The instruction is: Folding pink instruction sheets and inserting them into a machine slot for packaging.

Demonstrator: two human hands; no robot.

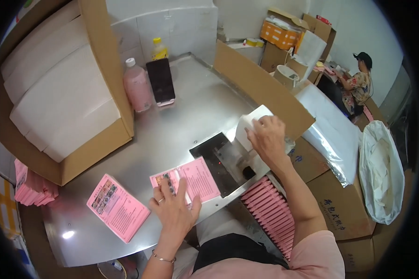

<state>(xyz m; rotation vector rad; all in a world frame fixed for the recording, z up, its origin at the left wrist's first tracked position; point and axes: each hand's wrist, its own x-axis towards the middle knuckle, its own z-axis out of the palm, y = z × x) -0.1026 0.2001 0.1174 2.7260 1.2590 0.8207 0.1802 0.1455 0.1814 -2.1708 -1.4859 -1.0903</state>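
My left hand (174,204) lies with spread fingers on a pink printed packet (204,179) near the table's front edge. A pale strip shows on the packet by the fingertips. My right hand (267,137) has its fingers curled over a white curved piece (253,122); whether this is folded tissue or a machine part, I cannot tell. Beside it, a dark recess (214,151) in the tabletop holds a machine part with a small red light. A stack of pink printed sheets (118,207) rests to the left of my left hand.
A large carton (91,156) of white stacks stands at the left, near a pink bottle (137,86) and a propped phone (161,81). Pink packets (270,204) stand in a row below the table's right edge. Cartons (337,200) and a white bag (381,172) are at the right. Another person (358,86) sits far right.
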